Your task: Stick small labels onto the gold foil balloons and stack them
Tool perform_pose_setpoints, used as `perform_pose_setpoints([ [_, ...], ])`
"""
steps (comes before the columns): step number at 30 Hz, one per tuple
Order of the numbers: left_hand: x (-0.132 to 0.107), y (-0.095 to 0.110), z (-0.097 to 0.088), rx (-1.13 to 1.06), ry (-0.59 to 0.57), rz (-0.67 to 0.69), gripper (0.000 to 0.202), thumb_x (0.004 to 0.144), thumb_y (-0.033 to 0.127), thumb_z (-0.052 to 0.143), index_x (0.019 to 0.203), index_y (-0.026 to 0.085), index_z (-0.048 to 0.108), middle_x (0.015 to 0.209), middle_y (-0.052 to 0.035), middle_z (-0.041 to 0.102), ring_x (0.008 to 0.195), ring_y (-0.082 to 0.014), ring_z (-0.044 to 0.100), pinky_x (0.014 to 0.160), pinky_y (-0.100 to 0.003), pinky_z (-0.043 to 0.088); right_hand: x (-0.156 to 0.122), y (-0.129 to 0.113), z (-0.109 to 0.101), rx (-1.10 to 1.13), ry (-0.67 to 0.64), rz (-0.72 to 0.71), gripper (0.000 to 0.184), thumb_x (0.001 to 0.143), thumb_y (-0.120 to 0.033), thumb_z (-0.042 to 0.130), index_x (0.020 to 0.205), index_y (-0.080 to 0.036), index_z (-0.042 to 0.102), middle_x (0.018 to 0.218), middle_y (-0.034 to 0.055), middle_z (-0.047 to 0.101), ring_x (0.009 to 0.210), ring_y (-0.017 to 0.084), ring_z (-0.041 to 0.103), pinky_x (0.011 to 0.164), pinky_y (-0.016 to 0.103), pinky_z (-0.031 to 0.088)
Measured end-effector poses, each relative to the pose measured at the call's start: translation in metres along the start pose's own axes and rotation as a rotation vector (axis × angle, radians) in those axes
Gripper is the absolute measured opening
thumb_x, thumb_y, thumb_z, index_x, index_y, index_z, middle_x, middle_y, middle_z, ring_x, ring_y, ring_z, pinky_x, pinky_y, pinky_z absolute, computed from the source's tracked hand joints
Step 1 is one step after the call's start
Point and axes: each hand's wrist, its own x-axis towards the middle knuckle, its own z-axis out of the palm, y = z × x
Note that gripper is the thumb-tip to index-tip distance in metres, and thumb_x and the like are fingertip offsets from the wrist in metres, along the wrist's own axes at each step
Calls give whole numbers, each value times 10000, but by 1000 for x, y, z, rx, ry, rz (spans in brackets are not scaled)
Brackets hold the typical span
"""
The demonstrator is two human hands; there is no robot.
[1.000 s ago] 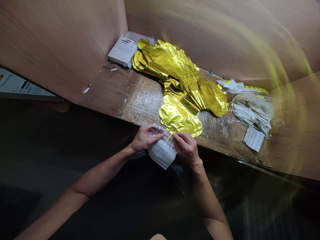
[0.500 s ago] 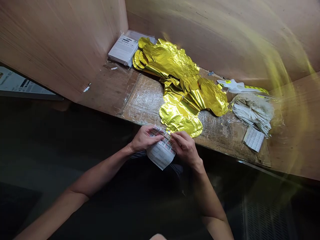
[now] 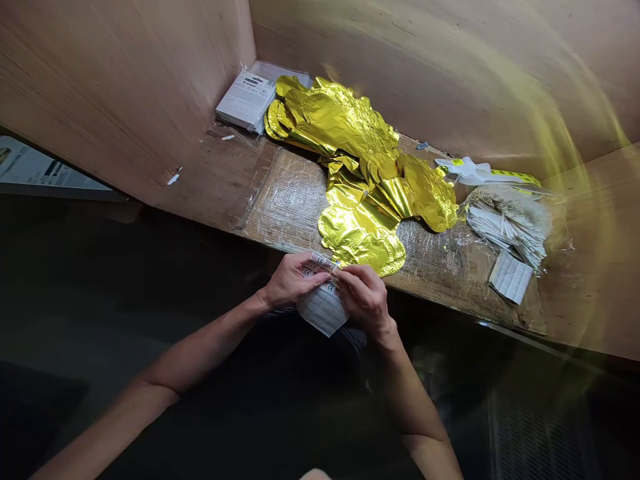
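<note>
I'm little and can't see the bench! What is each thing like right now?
left hand: gripping the sheet
right hand: pinching the sheet's edge
printed label sheet: held up, bent
gold foil balloons: flat, crumpled, heaped
white sticks: bundled, lying down

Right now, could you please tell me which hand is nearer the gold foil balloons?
The right hand is nearer, just below the lower edge of the gold foil balloons; the left hand sits farther off, beyond the label sheet.

Two hands going here, my left hand [image 3: 291, 281] and right hand [image 3: 365, 298], on one label sheet [image 3: 323, 308]; one gold foil heap [image 3: 357, 177], one stick bundle [image 3: 506, 235] alongside!
</note>
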Motion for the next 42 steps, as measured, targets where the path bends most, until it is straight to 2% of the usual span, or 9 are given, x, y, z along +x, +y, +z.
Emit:
perform_pose_setpoints([
  [5,-1,-2,5,43,-82,93,188,915,308,748,968,130,773,864,-66,777,770,-179,723,711,-263,578,8,-4,-2,63,-86,155,232,1034,-217,639,1260,-230,691,1075,93,749,967,219,733,864,376,618],
  [12,-5,2,9,272,31,150,200,886,304,758,837,173,615,714,7,679,618,-121,594,582,-219,457,4,-9,8,3,70,65,314,1017,-160,646,1309,-251,718,1069,103,745,947,211,736,825,358,637],
  [23,-7,5,18,229,118,15,377,853,352,797,1103,217,549,842,25,692,710,-146,683,651,-228,508,-9,0,22,-172,162,-45,310,945,-136,695,1214,-285,741,1093,95,760,996,261,709,864,443,588],
  [27,-6,-3,19,209,125,-40,379,843,329,808,1095,222,546,840,35,692,721,-151,686,660,-235,509,-1,3,14,-38,203,181,77,987,-216,651,1005,-249,719,981,75,714,934,240,680,854,438,566],
  [29,-5,-9,19,203,129,-40,377,844,320,809,1100,219,551,877,25,709,752,-160,701,689,-246,532,6,11,6,26,196,372,119,1012,-276,615,927,-228,682,967,71,669,922,227,655,834,413,563],
  [32,-2,-20,18,223,-27,45,361,883,284,769,1190,212,591,1080,-35,755,911,-191,751,826,-283,587,16,29,1,61,74,556,203,1010,-348,597,874,-216,670,994,70,619,946,220,614,782,361,540],
  [35,2,-34,19,322,-234,178,508,918,164,678,1408,215,551,1246,-85,736,1098,-225,750,970,-333,592,23,44,9,-23,-49,605,239,1009,-368,585,858,-209,679,991,68,607,942,221,590,802,360,494],
  [38,2,-48,21,430,-278,254,664,919,68,588,1551,214,447,1258,-102,723,1146,-240,738,1002,-371,595,28,45,20,-306,-113,552,282,1016,-392,605,820,-195,659,934,83,619,937,250,562,875,413,417],
  [42,-1,-59,23,454,-278,291,702,942,55,543,1608,217,391,1288,-110,713,1165,-238,733,1027,-394,602,27,46,19,-557,-52,459,308,1021,-482,623,938,-187,652,965,116,648,960,278,538,891,423,351],
])
